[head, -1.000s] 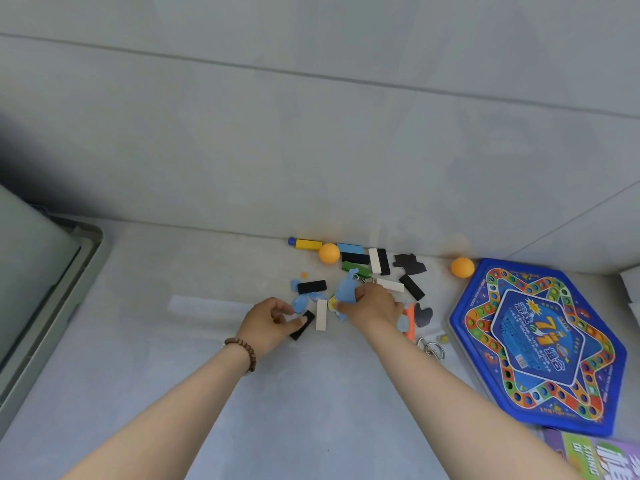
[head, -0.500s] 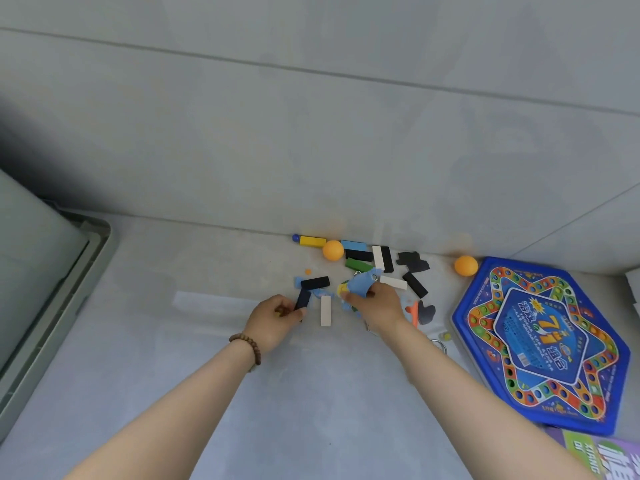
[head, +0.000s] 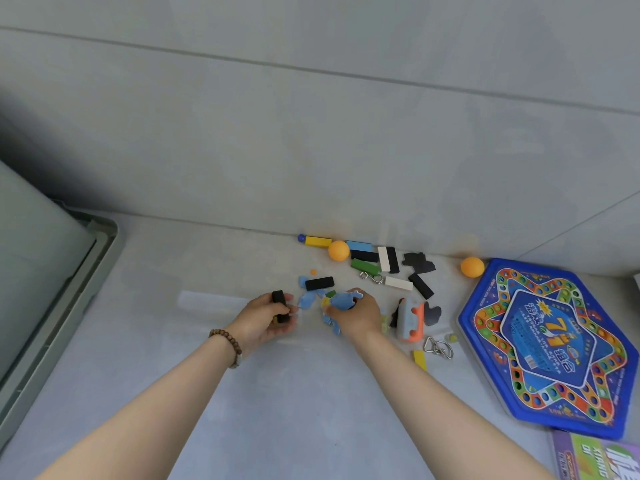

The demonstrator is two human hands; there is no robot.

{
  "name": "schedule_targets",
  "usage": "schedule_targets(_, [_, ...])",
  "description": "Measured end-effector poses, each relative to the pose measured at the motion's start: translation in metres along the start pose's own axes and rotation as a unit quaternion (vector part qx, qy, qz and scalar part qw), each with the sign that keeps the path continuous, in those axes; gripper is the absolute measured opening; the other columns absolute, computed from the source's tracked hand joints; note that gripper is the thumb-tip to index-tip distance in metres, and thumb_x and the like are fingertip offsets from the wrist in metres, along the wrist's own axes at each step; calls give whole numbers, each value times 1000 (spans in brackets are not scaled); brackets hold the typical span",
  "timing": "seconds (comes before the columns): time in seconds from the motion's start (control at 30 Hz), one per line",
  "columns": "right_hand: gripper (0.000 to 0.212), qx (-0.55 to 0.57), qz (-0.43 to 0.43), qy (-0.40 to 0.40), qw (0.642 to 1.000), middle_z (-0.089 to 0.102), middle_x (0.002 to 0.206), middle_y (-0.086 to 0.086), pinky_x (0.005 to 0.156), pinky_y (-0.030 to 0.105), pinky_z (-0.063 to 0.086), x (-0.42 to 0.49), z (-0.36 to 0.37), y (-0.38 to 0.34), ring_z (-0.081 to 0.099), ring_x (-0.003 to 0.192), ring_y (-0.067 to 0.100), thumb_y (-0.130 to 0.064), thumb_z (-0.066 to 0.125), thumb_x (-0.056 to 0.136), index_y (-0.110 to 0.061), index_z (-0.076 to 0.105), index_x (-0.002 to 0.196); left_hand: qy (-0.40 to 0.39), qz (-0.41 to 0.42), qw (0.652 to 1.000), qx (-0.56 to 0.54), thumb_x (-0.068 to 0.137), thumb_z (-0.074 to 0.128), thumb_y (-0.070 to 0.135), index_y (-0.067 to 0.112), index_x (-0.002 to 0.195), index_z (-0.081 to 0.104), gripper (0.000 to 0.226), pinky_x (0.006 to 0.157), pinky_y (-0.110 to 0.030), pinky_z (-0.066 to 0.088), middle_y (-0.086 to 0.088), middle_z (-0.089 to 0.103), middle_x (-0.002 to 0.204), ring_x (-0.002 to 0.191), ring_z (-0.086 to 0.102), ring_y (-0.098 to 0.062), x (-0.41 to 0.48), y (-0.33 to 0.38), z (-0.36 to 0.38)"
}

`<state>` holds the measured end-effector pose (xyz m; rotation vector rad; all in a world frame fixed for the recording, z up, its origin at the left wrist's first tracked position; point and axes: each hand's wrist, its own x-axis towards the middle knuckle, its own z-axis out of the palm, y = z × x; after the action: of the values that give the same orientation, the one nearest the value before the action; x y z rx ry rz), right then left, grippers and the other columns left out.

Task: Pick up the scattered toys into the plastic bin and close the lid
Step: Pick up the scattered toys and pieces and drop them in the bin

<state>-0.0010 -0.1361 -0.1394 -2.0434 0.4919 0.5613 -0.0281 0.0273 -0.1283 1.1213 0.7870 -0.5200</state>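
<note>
I count two round orange balls [head: 338, 250] [head: 472, 267] and two yellow rectangular blocks [head: 318, 241] [head: 419, 359]. Two bent metal wire puzzles [head: 372, 277] [head: 438, 347] too — and one blue hexagonal game board [head: 550, 344].

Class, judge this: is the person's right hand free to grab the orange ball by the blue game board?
Probably not yet: the right hand already clutches blue foam pieces, though nothing blocks the orange ball.

On the floor [head: 311, 410], the left hand [head: 265, 320] and right hand [head: 356, 315] meet side by side. Loose blocks [head: 363, 256] lie behind them along the wall [head: 311, 150]. A game board [head: 550, 344] rests well right of the right hand, a toy car [head: 410, 320] between them. A bin [head: 52, 289] sits far left of the left hand.
</note>
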Motion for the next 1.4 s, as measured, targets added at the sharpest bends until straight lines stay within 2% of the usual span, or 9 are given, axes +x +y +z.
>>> schedule_targets(0.3, [29,-12,8,-5,1000,56,86,2,46,16,33,3,-2,2,52,76,15,-14,70,79,-6,56,103,74,87,964,240,81,70,33,17,90,62,20,51,-20,38,2,49,65,57,43,-11,19,10,12])
schedule_targets(0.43, [26,24,5,-5,1000,56,80,0,63,21,43,11,-15,4,53,80,17,-17,75,76,-12,54,90,97,161,927,325,78,74,28,19,101,63,27,69,-20,44,8,56,87,81,53,-11,31,16,21])
schedule_targets(0.53, [29,111,24,-12,993,64,96,10,74,27,46,16,-26,3,59,87,22,-12,76,75,-6,58,96,91,192,907,362,76,76,24,18,102,64,30,82,-21,44,5,58,100,96,54,-13,40,18,26])
schedule_targets(0.67, [23,158,32,-16,987,62,90,7,55,20,40,18,-35,5,53,67,12,-15,74,78,-12,57,93,94,202,891,395,74,78,24,17,98,65,28,77,-21,43,5,61,95,88,55,-13,49,11,28])
schedule_targets(0.87, [26,193,46,-26,980,62,89,6,51,15,41,17,-35,9,53,65,9,-16,74,79,-9,60,100,111,199,899,375,78,73,30,12,82,63,20,57,-19,37,5,54,69,71,51,-15,46,7,29])
schedule_targets(1.0, [17,222,39,-40,973,66,95,11,89,38,52,5,-42,-6,63,90,25,-12,74,78,-14,60,87,101,220,914,325,79,73,28,20,77,63,13,55,-17,36,6,50,64,62,48,-9,15,33,23])
schedule_targets(1.17, [15,246,-20,-94,965,69,79,8,66,28,53,-36,-52,-79,67,70,17,-8,71,80,-5,63,93,143,269,899,315,79,72,27,19,77,61,14,42,-10,28,8,41,55,44,37,-3,-67,102,-22])
schedule_targets(1.3, [16,175,-75,-170,967,69,75,9,78,34,54,-94,-38,-168,65,74,19,-15,67,84,-2,65,95,176,318,887,285,80,70,36,12,68,44,38,47,-23,23,1,31,58,51,28,-13,-158,158,-82])
schedule_targets(1.4, [14,134,-129,-242,952,70,84,11,67,25,55,-150,-10,-236,67,77,20,-10,62,87,-1,65,98,178,339,897,224,83,67,36,13,74,47,33,47,-24,23,3,32,56,48,28,-13,-227,184,-139])
